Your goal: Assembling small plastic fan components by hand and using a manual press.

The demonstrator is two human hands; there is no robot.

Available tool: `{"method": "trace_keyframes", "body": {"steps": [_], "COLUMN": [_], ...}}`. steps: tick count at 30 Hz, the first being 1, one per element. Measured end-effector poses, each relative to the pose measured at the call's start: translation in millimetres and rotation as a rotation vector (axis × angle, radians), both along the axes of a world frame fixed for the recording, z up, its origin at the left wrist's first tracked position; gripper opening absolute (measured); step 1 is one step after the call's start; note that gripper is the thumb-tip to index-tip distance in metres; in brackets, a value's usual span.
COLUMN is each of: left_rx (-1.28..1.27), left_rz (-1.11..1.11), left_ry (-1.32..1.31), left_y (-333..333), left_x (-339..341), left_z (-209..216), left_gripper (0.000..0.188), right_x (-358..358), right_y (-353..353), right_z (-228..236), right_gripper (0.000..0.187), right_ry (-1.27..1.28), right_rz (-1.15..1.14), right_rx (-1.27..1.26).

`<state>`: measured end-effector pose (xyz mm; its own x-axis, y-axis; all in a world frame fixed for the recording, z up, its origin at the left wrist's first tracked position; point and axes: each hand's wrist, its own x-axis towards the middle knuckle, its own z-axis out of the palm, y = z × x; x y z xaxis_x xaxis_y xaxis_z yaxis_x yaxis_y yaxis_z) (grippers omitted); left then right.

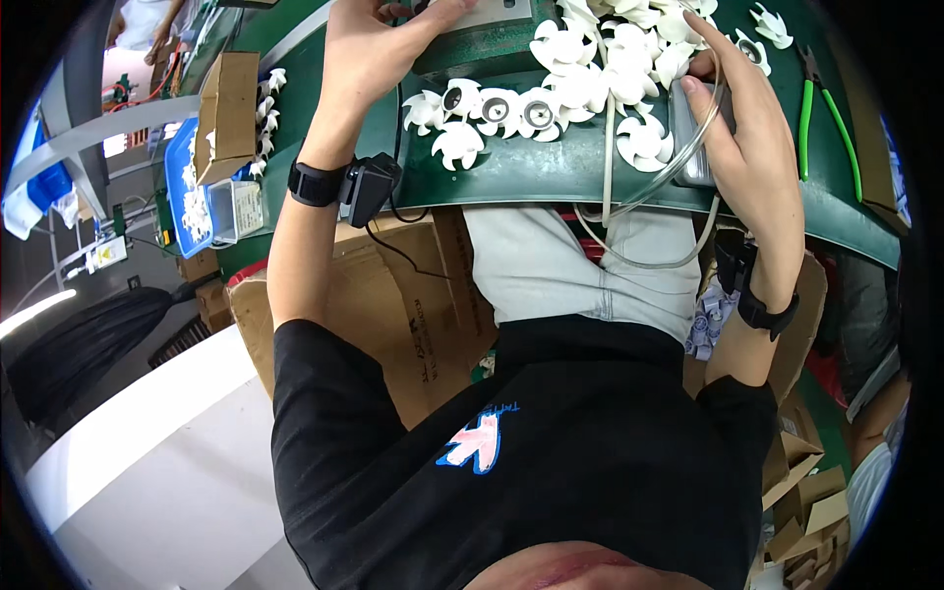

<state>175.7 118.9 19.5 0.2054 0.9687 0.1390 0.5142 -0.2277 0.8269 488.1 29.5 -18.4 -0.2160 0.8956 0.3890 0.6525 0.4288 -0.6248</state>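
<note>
At the top edge my left hand (379, 44) rests by a green machine base (482, 51) with a metal plate (497, 14) on it. Its thumb stretches toward the plate; the other fingertips are partly cut off, and whatever they might hold is hidden. My right hand (752, 128) is over a grey box (691, 138) with pale cables (710, 123) running past it. Its fingers are apart, the index reaching to the edge of a pile of white plastic impellers (629, 59). Several more impellers (498, 110) lie in front of the base, some showing dark round hubs.
Green-handled pliers (816, 118) lie to the right on the green table (551, 177). At the left stand a small cardboard box (228, 118) and a blue tray (180, 187) of white parts. Below the table edge is an open carton (393, 305). Another person's arm (878, 418) shows at right.
</note>
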Motion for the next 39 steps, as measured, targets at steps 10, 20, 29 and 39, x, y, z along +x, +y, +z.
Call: {"method": "trace_keyframes", "body": {"steps": [10, 20, 29, 39], "left_rx": [0.536, 0.652, 0.382, 0.209], "left_rz": [0.030, -0.214, 0.263, 0.263], "left_ry": [0.048, 0.490, 1.001, 1.095], "left_y": [-28, -57, 31, 0], "left_x": [-25, -23, -274, -201], "left_z": [-23, -12, -68, -54], "left_gripper": [0.051, 0.045, 0.058, 0.065], "right_x": [34, 38, 33, 39], "right_y": [7, 11, 10, 8], "right_z": [-32, -40, -37, -37], "right_gripper": [0.057, 0.057, 0.056, 0.056], "right_ry": [0.358, 0.280, 0.263, 0.259], "right_rz": [0.089, 0.061, 0.057, 0.019], "right_rx": [-0.184, -0.186, -0.154, -0.170]}}
